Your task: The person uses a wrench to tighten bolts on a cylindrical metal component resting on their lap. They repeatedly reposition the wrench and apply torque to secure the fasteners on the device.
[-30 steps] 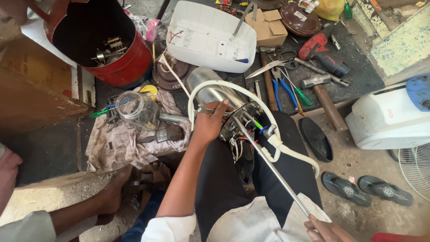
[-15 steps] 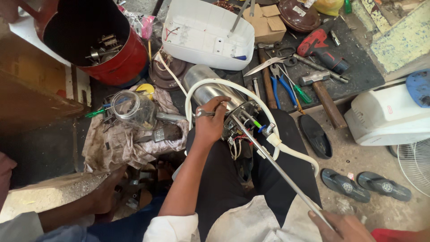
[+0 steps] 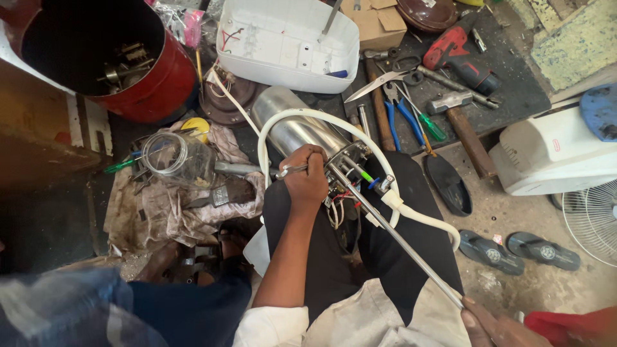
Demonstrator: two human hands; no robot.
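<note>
Steel shines on the cylindrical tank (image 3: 292,125) lying across the person's lap, its open end with coloured wires turned toward them and a white hose (image 3: 360,138) looping around it. The left hand (image 3: 307,178) is closed in a fist, fingers curled round a small metal fitting at the tank's rim, while the right hand (image 3: 491,328), low at the frame edge, grips the near end of a long metal rod (image 3: 395,234) whose far end meets the wiring; its fingers seem wrapped tight, though they are mostly cut off. The work looks like internal disassembly or fitting, calling for steady bracing of the tank. Nearby, a red bucket (image 3: 164,87) holds metal scraps, a clear glass jar (image 3: 168,157) lies on a dirty cloth, and a white plastic casing (image 3: 289,45) sits open.
</note>
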